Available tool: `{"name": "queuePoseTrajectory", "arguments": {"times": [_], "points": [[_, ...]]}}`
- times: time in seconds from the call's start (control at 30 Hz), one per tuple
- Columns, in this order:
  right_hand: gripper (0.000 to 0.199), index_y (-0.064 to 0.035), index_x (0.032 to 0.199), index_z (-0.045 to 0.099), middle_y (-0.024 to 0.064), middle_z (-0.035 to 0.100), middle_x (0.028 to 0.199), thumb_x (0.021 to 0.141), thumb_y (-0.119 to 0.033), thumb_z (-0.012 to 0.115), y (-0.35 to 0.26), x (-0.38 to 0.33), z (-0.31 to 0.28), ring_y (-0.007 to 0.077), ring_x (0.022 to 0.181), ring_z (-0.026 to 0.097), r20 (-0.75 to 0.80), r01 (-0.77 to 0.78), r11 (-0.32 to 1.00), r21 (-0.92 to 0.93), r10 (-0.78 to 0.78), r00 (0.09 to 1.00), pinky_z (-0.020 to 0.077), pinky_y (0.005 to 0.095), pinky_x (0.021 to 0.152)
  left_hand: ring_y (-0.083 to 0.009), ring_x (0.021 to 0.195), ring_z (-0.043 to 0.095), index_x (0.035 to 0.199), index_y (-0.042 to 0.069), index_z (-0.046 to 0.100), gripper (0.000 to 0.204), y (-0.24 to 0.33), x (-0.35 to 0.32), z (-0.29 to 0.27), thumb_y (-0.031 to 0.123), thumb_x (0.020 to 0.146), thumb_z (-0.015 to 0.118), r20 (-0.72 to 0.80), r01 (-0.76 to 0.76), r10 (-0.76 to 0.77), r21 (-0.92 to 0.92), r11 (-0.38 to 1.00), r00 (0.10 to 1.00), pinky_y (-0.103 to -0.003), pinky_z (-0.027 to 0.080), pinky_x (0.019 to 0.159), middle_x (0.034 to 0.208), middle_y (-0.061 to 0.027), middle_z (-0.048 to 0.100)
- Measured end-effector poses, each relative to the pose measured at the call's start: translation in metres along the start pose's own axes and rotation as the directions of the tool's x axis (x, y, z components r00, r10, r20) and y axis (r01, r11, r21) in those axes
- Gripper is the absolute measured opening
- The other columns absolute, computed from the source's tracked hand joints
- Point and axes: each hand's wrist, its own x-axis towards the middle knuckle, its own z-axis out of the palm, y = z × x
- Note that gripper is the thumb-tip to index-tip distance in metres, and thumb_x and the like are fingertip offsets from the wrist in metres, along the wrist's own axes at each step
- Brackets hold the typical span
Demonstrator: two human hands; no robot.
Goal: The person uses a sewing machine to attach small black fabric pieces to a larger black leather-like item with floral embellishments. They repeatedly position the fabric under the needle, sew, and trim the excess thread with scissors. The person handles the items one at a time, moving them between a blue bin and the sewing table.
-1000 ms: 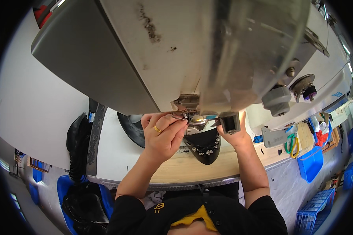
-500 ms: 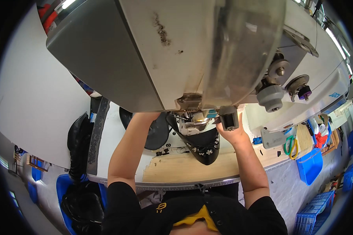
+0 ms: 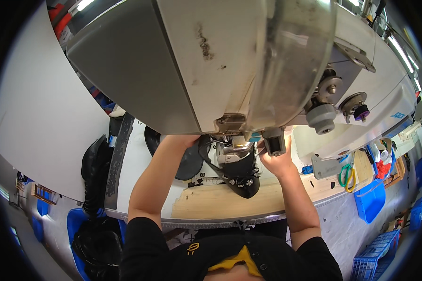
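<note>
1. At the far left I see a heap of black material [image 3: 94, 178] hanging off the table's left end, with a dark strip [image 3: 118, 159] lying along the white tabletop [image 3: 136, 178] just beside it.
2. My left forearm [image 3: 152, 182] runs up from the lower edge and disappears under the big grey-white sewing machine head [image 3: 206, 70] that fills the top of the view. The left hand itself is hidden behind the machine body, so I cannot tell whether it is closed on anything or spread flat.
3. Near that arm lies a round black piece [image 3: 190, 161], partly under the machine.
4. In the middle, right below the machine's needle area, sits the black shoe upper [image 3: 239, 175], with small metal fittings along its lower edge. It rests on the pale wooden board [image 3: 220, 201] at the table's front and reaches up to the shiny metal part under the head.
5. My right hand [image 3: 277, 159] is raised just right of the shoe upper, fingers curled up around a small grey block [image 3: 273, 141] hanging from the machine's underside; the grasp looks closed on it, thumb side toward the workpiece.
6. Further right I see grey knobs [image 3: 322, 117] on the machine's end, then green-handled scissors [image 3: 346, 174] on the table and a blue bin [image 3: 370, 199] beyond its edge.
</note>
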Motion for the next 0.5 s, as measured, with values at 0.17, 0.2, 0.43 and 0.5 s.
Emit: {"name": "queuePoseTrajectory", "arguments": {"times": [0.17, 0.2, 0.43, 0.5], "points": [[0.028, -0.0010, 0.100, 0.069, 0.0085, 0.059, 0.071, 0.076, 0.010, 0.061, -0.042, 0.005, 0.002, 0.0221, 0.061, 0.058, 0.015, 0.056, 0.994, 0.098, -0.058, 0.998, 0.0476, 0.0328, 0.059, -0.0112, 0.095, 0.059, 0.116, -0.004, 0.057, 0.025, -0.023, -0.081, 0.010, 0.002, 0.092, 0.059, -0.101, -0.230, 0.212, -0.218, 0.948, 0.972, -0.025, 0.048, 0.085, 0.106, -0.0072, 0.065], [0.030, -0.0013, 0.103, 0.069, 0.0093, 0.060, 0.073, 0.076, 0.010, 0.062, -0.041, 0.003, 0.004, 0.0225, 0.062, 0.058, 0.021, 0.078, 0.993, 0.083, -0.080, 0.997, 0.0478, 0.0324, 0.060, -0.0096, 0.092, 0.059, 0.117, -0.004, 0.055, 0.025, -0.026, -0.094, 0.017, 0.002, 0.093, 0.059, -0.153, -0.234, 0.203, -0.228, 0.945, 0.967, -0.023, 0.048, 0.082, 0.104, -0.0064, 0.065], [0.035, -0.0015, 0.109, 0.068, 0.0127, 0.066, 0.083, 0.076, 0.009, 0.065, -0.041, 0.005, -0.002, 0.0249, 0.071, 0.063, 0.137, 0.132, 0.991, -0.001, -0.131, 0.982, 0.0498, 0.0322, 0.065, -0.0059, 0.084, 0.058, 0.118, -0.003, 0.051, 0.025, -0.035, -0.105, 0.031, 0.003, 0.095, 0.058, -0.281, -0.303, 0.226, -0.270, 0.914, 0.933, -0.019, 0.048, 0.077, 0.100, -0.0040, 0.064], [0.035, -0.0013, 0.110, 0.068, 0.0128, 0.066, 0.084, 0.075, 0.008, 0.066, -0.041, 0.005, -0.002, 0.0254, 0.072, 0.064, 0.133, 0.155, 0.988, -0.004, -0.154, 0.979, 0.0501, 0.0328, 0.065, -0.0060, 0.085, 0.058, 0.119, -0.003, 0.050, 0.026, -0.036, -0.105, 0.032, 0.003, 0.095, 0.057, -0.282, -0.307, 0.227, -0.285, 0.908, 0.932, -0.020, 0.048, 0.077, 0.100, -0.0043, 0.064]]}}
